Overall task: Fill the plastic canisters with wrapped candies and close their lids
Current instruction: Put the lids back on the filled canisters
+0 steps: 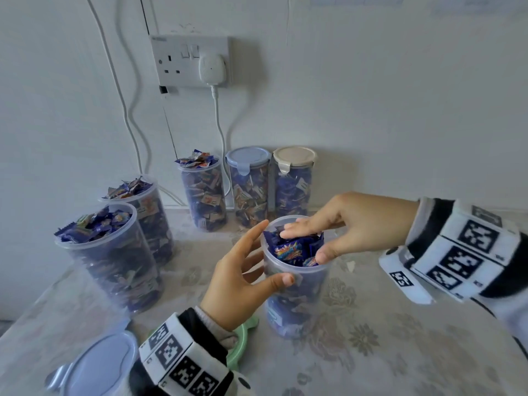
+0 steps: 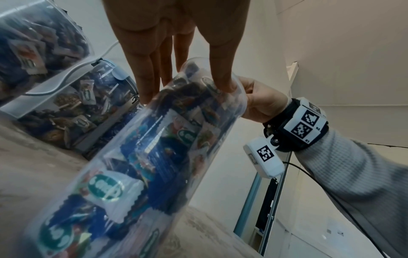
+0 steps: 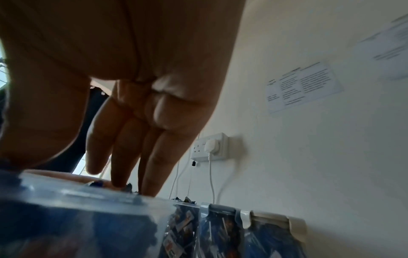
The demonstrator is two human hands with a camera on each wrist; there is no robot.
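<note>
head above; wrists near canister (image 1: 295, 277)

Both hands forward — left hand (image 1: 240, 277) cupped with fingers relaxed, right hand (image 1: 343, 227) flat, fingers straight.

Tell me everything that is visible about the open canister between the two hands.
The canister is a tall round tube of clear plastic, standing upright on the patterned tabletop, with no lid on it. Blue wrapped candies fill it up to the rim. The left hand touches its side wall with thumb and fingers, while the right hand lies flat over the opening, its fingers pressing on the candies.
</note>
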